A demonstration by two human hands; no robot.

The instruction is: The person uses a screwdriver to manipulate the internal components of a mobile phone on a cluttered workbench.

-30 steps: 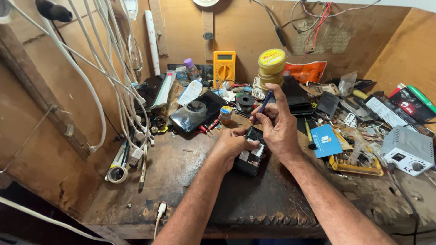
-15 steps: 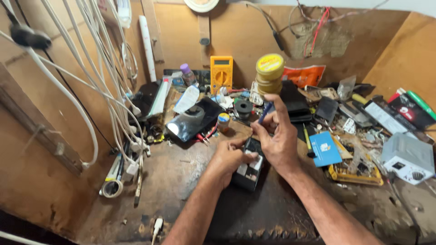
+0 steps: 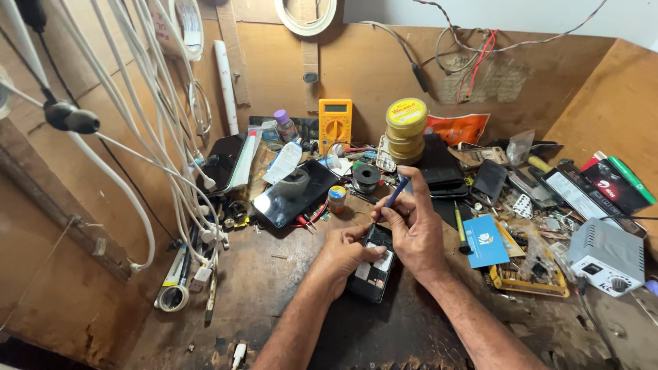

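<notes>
A small black opened phone point(image 3: 371, 273) lies on the dark wooden bench near its front. My left hand point(image 3: 343, 255) grips the phone's left side and holds it down. My right hand point(image 3: 413, 228) is shut on a thin blue-handled tool point(image 3: 395, 192), whose tip points down at the phone's top end. The tool's tip is hidden behind my fingers.
A black tablet with a tape roll point(image 3: 290, 193), a yellow multimeter point(image 3: 335, 123), stacked yellow tins point(image 3: 406, 129), a blue card point(image 3: 484, 241), a grey power unit point(image 3: 606, 256) and scattered parts crowd the bench. White cables point(image 3: 171, 157) hang at the left.
The camera view has dropped and shifted closer to the bench. Both hands stay on the phone, and the blue tool keeps its place over the phone's top end.
</notes>
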